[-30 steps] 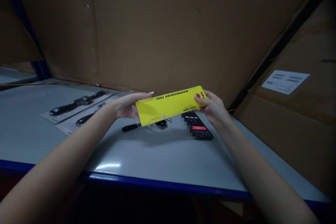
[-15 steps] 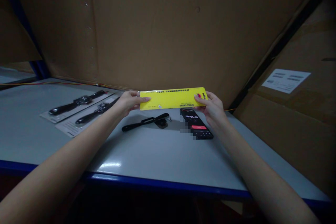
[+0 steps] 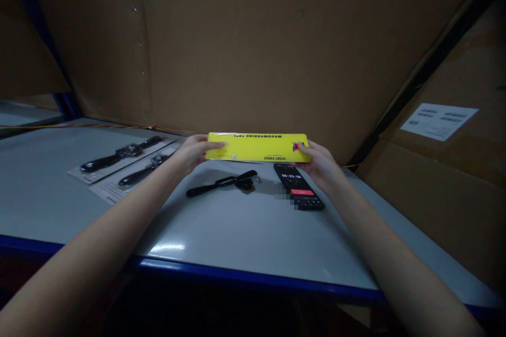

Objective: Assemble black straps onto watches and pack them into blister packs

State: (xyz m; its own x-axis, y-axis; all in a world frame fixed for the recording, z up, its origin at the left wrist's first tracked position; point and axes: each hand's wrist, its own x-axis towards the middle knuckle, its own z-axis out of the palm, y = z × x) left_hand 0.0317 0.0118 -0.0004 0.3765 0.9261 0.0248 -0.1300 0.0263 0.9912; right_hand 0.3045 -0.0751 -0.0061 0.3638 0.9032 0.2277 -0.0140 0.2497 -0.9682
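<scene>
A yellow packaging card (image 3: 256,147) printed "WOODWORKING TOOL" and "SPOKE SHAVE", its text upside down, is held up above the table. My left hand (image 3: 195,151) pinches its left end, thumb on the front face. At the right end my right hand (image 3: 318,163) grips it, thumb over a small red mark. Below the card, a black spokeshave body (image 3: 221,183) lies on the table, with a small dark part (image 3: 247,185) and bits of metal hardware beside its right end. A phone (image 3: 299,187) showing a timer lies under my right hand.
Two packaged spokeshaves on cards, one farther back (image 3: 118,156) and one nearer (image 3: 144,169), lie at the left. The grey table (image 3: 237,237) has a blue front edge. Cardboard (image 3: 253,52) walls the back, and a cardboard box with a white label (image 3: 439,121) stands at the right.
The card has tilted a little, its face looking narrower and its right end more level. Both hands keep their hold. The view has shifted slightly; the things on the table have not moved.
</scene>
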